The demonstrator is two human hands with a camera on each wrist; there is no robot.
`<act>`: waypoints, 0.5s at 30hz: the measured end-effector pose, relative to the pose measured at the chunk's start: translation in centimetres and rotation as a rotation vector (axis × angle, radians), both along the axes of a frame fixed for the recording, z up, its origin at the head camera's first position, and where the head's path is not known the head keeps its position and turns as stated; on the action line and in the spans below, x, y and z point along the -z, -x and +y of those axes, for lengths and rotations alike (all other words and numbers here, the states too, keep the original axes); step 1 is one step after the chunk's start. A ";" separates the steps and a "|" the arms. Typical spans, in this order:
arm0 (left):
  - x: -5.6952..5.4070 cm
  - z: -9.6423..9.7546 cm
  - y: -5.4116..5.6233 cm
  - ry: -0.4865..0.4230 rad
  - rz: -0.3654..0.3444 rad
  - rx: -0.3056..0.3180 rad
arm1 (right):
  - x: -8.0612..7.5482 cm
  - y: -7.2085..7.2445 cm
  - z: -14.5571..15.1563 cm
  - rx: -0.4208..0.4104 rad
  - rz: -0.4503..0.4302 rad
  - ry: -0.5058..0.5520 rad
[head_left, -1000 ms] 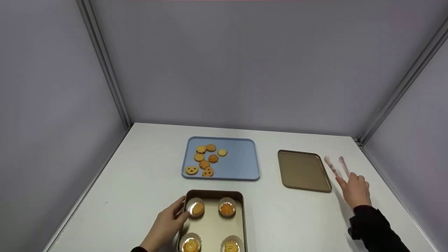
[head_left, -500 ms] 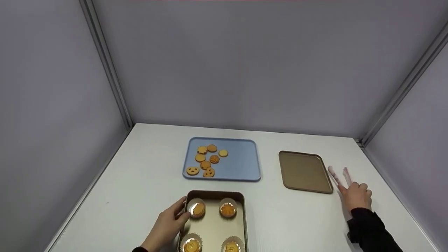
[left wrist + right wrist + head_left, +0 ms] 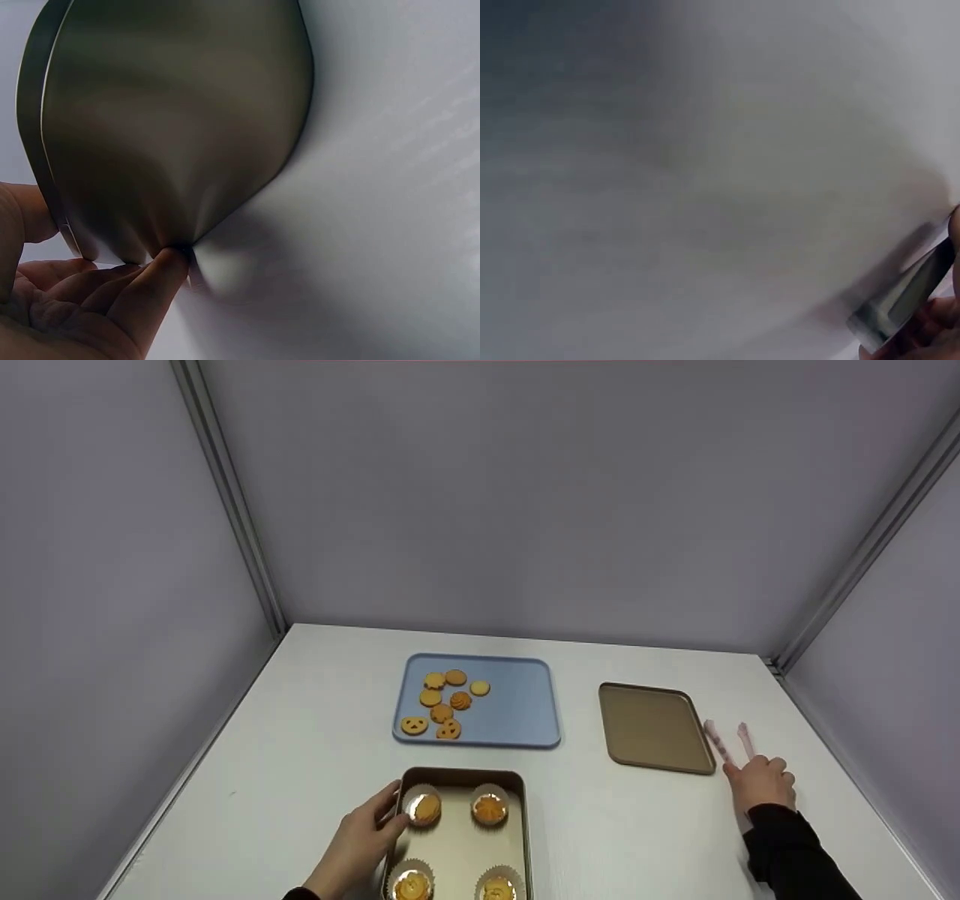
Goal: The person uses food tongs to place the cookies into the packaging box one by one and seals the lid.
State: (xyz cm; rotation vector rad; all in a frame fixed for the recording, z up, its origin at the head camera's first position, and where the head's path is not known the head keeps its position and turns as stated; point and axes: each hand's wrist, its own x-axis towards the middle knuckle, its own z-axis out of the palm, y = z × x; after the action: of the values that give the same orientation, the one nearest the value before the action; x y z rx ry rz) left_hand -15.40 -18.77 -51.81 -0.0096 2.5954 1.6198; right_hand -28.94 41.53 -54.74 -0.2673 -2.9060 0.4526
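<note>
My left hand [image 3: 360, 836] holds the left wall of a deep gold baking pan [image 3: 463, 840] at the front. Its thumb laps over the rim, while the fingers [image 3: 154, 292] press the outer side in the left wrist view. Inside the pan are several cookies in paper cups, such as an orange one [image 3: 490, 809]. At the right of the table, my right hand [image 3: 761, 786] grips pale pink tongs [image 3: 718, 741]; their two arms spread apart and point away from me. In the right wrist view, the tongs' end [image 3: 900, 307] shows by the fingers, low over the white surface.
A blue tray [image 3: 517, 701] lies at the back middle, with several cookies [image 3: 460, 701] grouped on its left half. A shallow gold tray [image 3: 656, 727] lies just left of the tongs. Grey panels [image 3: 510, 495] enclose the white table [image 3: 315, 682] at the back and sides.
My right hand has drawn slightly back toward me with the tongs, and their visible tips sit lower and nearer. My left hand has stayed on the pan.
</note>
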 end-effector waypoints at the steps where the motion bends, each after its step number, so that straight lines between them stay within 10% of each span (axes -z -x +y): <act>1: 0.0 0.0 0.0 0.003 0.005 0.002 | -0.1 0.0 0.0 0.001 -0.010 -0.001; 15: -0.2 0.2 0.0 0.024 0.004 -0.011 | -1.7 0.0 0.3 0.015 -0.146 -0.067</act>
State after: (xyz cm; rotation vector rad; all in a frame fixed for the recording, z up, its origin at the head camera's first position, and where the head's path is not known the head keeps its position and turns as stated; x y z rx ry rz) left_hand -15.45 -18.61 -51.61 -0.0226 2.6224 1.5941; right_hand -28.90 41.83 -53.00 -0.3242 -3.0520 0.3464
